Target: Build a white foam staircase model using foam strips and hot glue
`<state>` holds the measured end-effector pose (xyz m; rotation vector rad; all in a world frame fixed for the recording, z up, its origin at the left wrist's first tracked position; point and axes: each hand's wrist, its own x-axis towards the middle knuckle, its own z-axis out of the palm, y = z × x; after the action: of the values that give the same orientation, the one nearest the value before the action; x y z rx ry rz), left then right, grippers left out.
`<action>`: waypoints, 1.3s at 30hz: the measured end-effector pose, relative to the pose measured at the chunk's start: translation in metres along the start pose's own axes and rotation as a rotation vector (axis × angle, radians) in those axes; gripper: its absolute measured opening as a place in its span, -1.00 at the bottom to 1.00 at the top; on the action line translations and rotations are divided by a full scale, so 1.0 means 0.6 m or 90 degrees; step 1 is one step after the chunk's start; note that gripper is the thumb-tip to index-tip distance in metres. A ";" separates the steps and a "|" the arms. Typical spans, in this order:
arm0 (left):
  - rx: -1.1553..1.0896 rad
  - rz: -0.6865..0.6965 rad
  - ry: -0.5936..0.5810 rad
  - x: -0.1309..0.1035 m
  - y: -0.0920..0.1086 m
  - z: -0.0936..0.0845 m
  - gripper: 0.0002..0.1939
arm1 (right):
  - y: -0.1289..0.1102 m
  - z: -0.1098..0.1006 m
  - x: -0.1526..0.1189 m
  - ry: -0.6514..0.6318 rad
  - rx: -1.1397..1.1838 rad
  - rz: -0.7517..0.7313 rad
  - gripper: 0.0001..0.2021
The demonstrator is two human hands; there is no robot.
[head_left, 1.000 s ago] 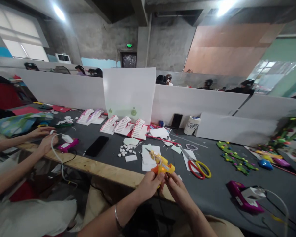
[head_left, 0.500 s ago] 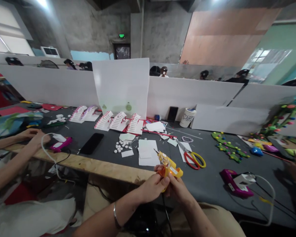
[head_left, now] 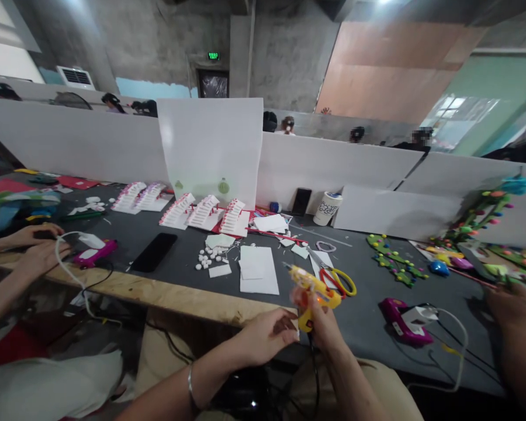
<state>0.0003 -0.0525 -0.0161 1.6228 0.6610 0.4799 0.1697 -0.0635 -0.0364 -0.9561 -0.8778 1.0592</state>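
My right hand [head_left: 326, 327] grips a yellow hot glue gun [head_left: 313, 292] by its handle, just past the table's front edge. Its nozzle points up and to the left, and a black cord hangs below. Close by on the left, my left hand [head_left: 263, 336] has its fingers curled in. A small white bit shows by its thumb tip, too small to name. Beyond the hands lie white sheets [head_left: 265, 275], small white balls [head_left: 208, 255] and scissors [head_left: 342, 282] with a red and a yellow handle loop.
Several white stepped pieces with pink edges [head_left: 204, 211] stand before a white board [head_left: 210, 146]. A black phone [head_left: 155, 252], a white cup [head_left: 327, 209] and purple power strips [head_left: 401, 321] are on the table. Co-workers' hands [head_left: 35, 245] show at left and right.
My left hand has come off the glue gun and moved down-left of it. My right hand now holds the gun alone, slightly farther right. The whole view has shifted a little.
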 end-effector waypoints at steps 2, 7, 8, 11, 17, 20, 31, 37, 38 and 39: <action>-0.084 0.029 0.039 0.014 -0.007 0.007 -0.49 | 0.016 0.008 -0.004 0.013 -0.044 0.067 -0.49; -0.322 0.044 0.144 0.047 -0.022 0.017 -0.42 | 0.008 0.025 -0.004 -0.110 -0.154 0.065 -0.41; -0.354 0.031 0.161 0.053 -0.022 0.013 -0.43 | -0.006 0.016 0.003 -0.168 -0.211 0.045 -0.43; -0.385 0.000 0.173 0.070 -0.018 -0.014 -0.48 | -0.059 -0.040 0.053 -0.392 -0.459 0.015 -0.47; -0.416 -0.006 0.166 0.097 0.004 -0.068 -0.54 | -0.093 -0.152 0.283 -0.048 -0.871 -0.069 -0.66; -0.495 -0.026 0.152 0.101 0.007 -0.076 -0.59 | -0.059 -0.166 0.382 0.038 -0.932 -0.052 -0.63; -0.659 -0.004 0.210 0.109 0.005 -0.119 -0.60 | 0.026 -0.212 0.464 0.047 -1.031 -0.032 -0.87; -0.504 0.060 0.312 0.094 0.004 -0.120 -0.54 | -0.064 -0.167 0.415 0.156 -0.911 -0.210 -0.68; -0.496 0.070 0.320 0.091 0.007 -0.121 -0.55 | -0.089 -0.145 0.396 0.170 -0.853 -0.297 -0.66; -0.497 0.083 0.325 0.088 0.009 -0.122 -0.56 | -0.114 -0.120 0.375 0.140 -0.827 -0.356 -0.65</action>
<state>-0.0064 0.0365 -0.0022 0.7999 0.6266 1.1127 0.3136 0.1243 0.0309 -1.6764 -1.5460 -0.2305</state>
